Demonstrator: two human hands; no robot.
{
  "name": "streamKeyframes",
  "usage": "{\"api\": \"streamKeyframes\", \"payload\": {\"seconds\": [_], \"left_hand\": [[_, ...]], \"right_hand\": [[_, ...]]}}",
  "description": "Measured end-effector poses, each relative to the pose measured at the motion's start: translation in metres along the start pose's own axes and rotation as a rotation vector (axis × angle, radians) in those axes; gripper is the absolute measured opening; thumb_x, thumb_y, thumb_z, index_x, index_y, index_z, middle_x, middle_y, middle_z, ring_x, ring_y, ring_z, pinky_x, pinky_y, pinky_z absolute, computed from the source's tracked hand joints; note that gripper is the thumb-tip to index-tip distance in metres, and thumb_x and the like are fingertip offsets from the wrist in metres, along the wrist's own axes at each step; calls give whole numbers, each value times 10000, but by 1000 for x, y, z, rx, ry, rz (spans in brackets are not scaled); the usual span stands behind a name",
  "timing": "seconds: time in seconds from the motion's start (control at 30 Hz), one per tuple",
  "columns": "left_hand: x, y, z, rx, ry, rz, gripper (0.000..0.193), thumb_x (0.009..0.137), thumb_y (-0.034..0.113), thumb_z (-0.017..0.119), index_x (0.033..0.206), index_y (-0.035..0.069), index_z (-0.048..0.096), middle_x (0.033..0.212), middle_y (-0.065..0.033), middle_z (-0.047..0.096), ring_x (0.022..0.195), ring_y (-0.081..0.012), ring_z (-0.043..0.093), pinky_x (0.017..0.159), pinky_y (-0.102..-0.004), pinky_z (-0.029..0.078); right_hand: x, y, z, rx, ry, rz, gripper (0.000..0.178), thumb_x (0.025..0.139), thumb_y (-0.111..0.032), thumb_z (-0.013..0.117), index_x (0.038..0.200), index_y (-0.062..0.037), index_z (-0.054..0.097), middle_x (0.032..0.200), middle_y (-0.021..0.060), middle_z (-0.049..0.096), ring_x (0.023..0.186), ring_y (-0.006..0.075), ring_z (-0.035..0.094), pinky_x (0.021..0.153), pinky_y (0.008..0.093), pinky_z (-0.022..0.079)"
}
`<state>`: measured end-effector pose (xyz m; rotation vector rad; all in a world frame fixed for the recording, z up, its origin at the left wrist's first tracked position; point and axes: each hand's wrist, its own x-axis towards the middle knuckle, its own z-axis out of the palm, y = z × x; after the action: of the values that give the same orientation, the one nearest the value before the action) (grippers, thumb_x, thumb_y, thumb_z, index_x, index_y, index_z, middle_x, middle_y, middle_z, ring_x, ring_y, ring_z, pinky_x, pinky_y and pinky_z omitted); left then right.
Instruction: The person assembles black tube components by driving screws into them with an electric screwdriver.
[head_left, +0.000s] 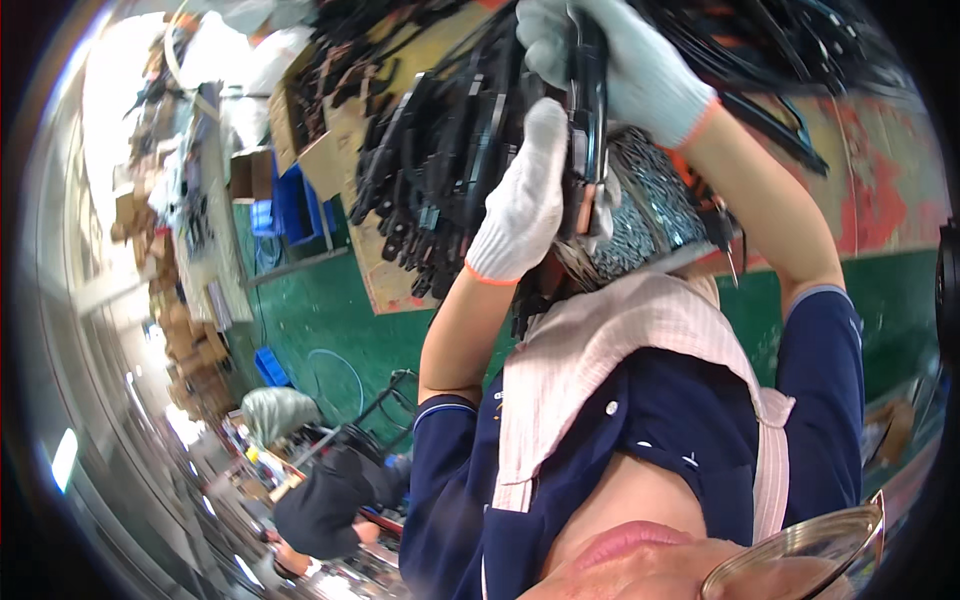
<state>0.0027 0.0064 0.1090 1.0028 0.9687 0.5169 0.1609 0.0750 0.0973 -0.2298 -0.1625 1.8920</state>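
My left hand [527, 195], in a white knitted glove with an orange cuff, is closed round the lower part of a long, glossy black bar-shaped part [588, 120]. The thumb lies along its near side, and some fingertips show beyond it. A copper-coloured tip sticks out at its lower end. Higher up, my right hand [635, 70], gloved alike, grips the same part; some of its fingers are cut off by the top edge. Just under the hands is a container of small shiny metal pieces [650, 215]. A heap of similar black parts [435, 175] lies left of my left hand.
The worn yellow and red worktable [875, 200] carries more black parts [775, 125] at right. Cardboard boxes [325, 160] and blue bins [297, 205] stand at left. A person in dark clothing [330, 500] is at lower left, over the green floor [325, 320].
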Motion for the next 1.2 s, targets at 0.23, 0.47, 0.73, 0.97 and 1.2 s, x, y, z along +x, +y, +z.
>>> {"api": "streamKeyframes", "payload": {"seconds": [0.23,0.47,0.73,0.97,1.2], "left_hand": [[19,-8,1,612,463,808,470,946,104,610,1348,-34,410,934,-121,631,659,-113,617,605,-225,528],[24,-13,-5,627,454,986,349,933,14,596,1271,-43,535,1245,-172,605,1033,-217,646,899,-283,508],[32,-5,2,568,401,1145,253,936,-12,537,1174,-29,619,1182,-126,642,1076,-169,610,945,-285,469],[35,-1,-8,703,501,1170,198,940,15,574,1123,-23,639,1118,-117,662,975,-149,635,868,-260,499],[33,-34,9,541,451,760,474,960,98,575,1401,9,426,1093,-128,645,894,-159,646,747,-267,555]], "right_hand": [[-5,3,-11,56,232,-73,178,954,-238,620,840,-121,552,687,-43,521,536,60,481,454,182,428],[-5,8,3,-87,299,-107,190,950,-224,622,818,-113,542,688,-26,515,544,60,476,457,180,413],[9,6,1,-211,250,-73,174,948,-223,617,831,-110,556,657,-27,517,521,83,467,458,200,403],[19,10,5,-68,178,-63,200,953,-241,614,814,-109,555,660,-23,524,521,75,473,456,189,398],[17,6,19,-323,285,-435,165,939,-244,636,873,-129,539,677,-48,518,535,57,480,465,192,417]]}}
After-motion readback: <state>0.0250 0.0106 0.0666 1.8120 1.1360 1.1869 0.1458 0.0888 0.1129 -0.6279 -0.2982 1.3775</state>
